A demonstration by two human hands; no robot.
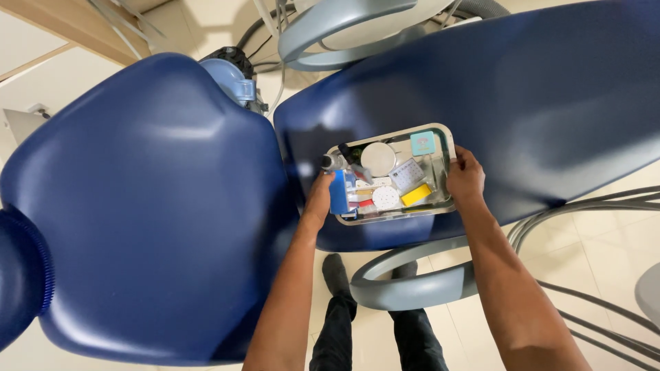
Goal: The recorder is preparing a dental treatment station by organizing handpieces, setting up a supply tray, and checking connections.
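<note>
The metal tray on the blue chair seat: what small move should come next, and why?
Probably lift the metal tray level: the left hand and the right hand grip its opposite ends, and it is full of loose small items that could slide off the seat.

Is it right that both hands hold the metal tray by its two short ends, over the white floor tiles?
Not quite. The left hand and right hand do hold the metal tray by its two short ends, but it sits over the dark blue chair seat, not over the floor tiles. The head view shows this.
</note>
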